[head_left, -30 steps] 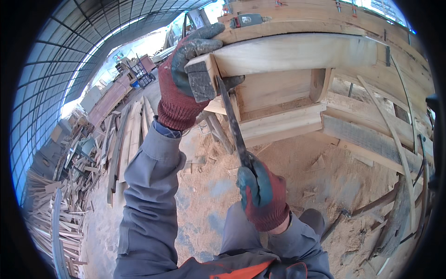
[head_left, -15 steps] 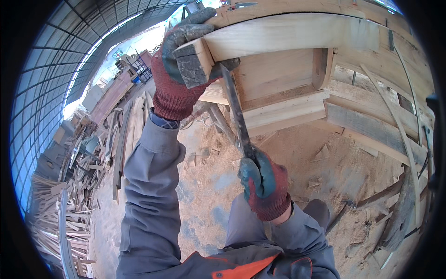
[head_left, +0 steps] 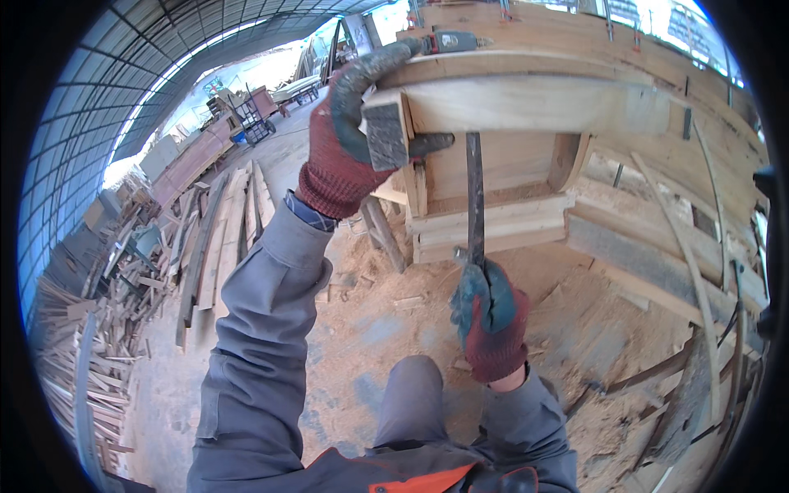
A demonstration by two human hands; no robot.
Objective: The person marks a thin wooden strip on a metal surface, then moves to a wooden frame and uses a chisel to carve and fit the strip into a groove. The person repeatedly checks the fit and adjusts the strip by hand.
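Observation:
My left hand [head_left: 352, 123], in a red and dark-green work glove, is closed round the left end of a pale wooden board [head_left: 526, 103]. A short wood block with a dark end face [head_left: 385, 138] sits against that end, within the same grip. My right hand [head_left: 491, 316], gloved alike, is wrapped round the lower end of a long, narrow dark metal bar [head_left: 476, 193]. The bar stands nearly upright in view, its top meeting the board's lower edge; whether they touch I cannot tell. Below the board is a box-like wooden frame [head_left: 493, 205].
A grey-and-red tool [head_left: 450, 41] lies on the planks behind the board. Long timbers [head_left: 674, 259] extend to the right, with thin strips leaning across. Stacked planks [head_left: 218, 238] and heaped scrap wood [head_left: 107, 370] lie at left. Sawdust covers the floor [head_left: 386, 320].
The bar has swung from slanting to nearly upright, its top moving right from the block along the board. My right hand has shifted slightly right and down. My left hand still grips the board's end.

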